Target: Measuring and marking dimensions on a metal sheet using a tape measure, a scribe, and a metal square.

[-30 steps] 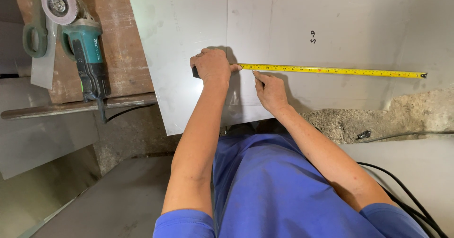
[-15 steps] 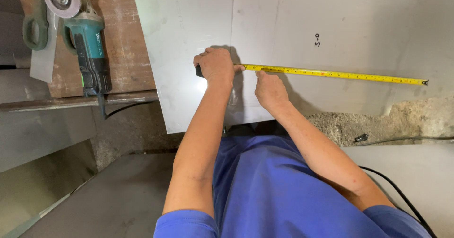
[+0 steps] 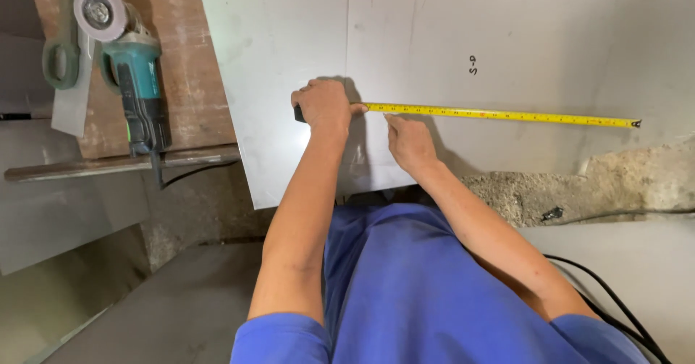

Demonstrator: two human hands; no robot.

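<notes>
Yellow tape measure (image 3: 499, 114): flat on grey metal sheet (image 3: 289, 67), long axis left–right, hook end far right | left hand (image 3: 323, 108): gripping tape case at blade's left end | right hand (image 3: 410, 144): just beside, fingertip on blade, otherwise empty | teal angle grinder (image 3: 130, 82): well left on brown board.

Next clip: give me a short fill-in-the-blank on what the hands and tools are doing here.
1. The left hand grips the case of a ____ tape measure stretched to the right.
2. The tape lies across a grey metal ____.
3. The right hand touches the sheet just ____ the tape.
4. A teal angle grinder lies on the brown board, to the ____ of the sheet.

Missing words: yellow; sheet; below; left
</notes>
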